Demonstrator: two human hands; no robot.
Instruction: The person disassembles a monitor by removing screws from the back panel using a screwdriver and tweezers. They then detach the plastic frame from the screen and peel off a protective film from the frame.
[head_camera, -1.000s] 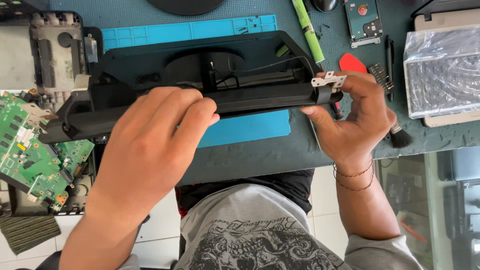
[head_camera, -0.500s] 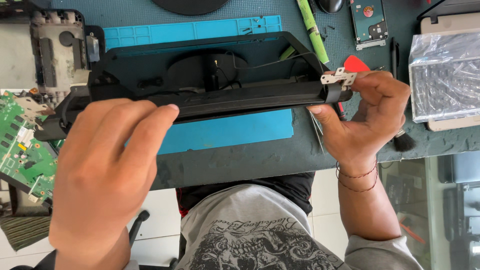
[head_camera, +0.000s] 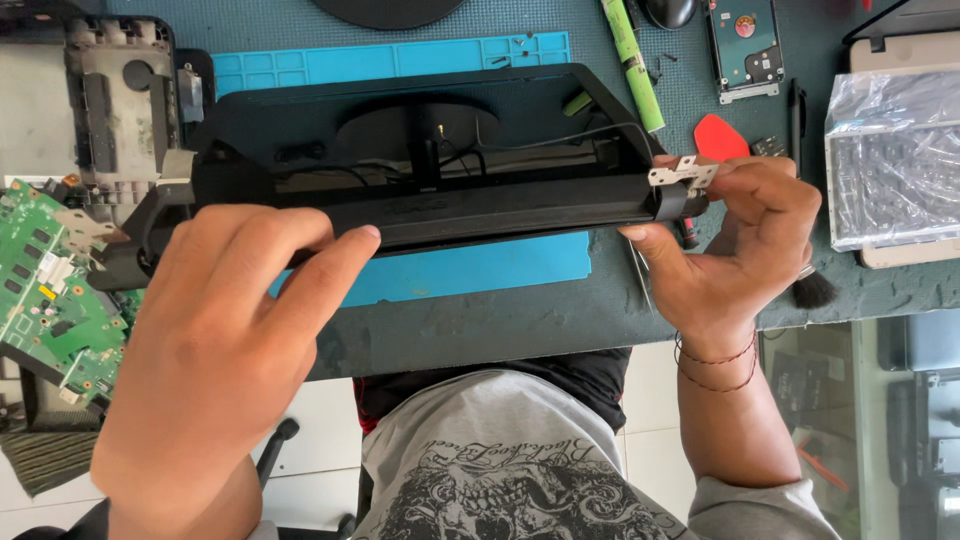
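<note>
Left hand clamped along the black bezel frame; right hand fingers pinch its metal hinge, seemingly; keep both grips level; avoid twisting.

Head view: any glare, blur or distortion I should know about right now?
Head view: even daylight, sharp on the black frame and right hand; left hand looms large and slightly soft near the lens; mild glare on the plastic-wrapped part.

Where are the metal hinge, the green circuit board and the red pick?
metal hinge (head_camera: 683, 173), head view, on its flat silver plate.
green circuit board (head_camera: 45, 300), head view, on its middle.
red pick (head_camera: 720, 137), head view, on its broad face.
</note>
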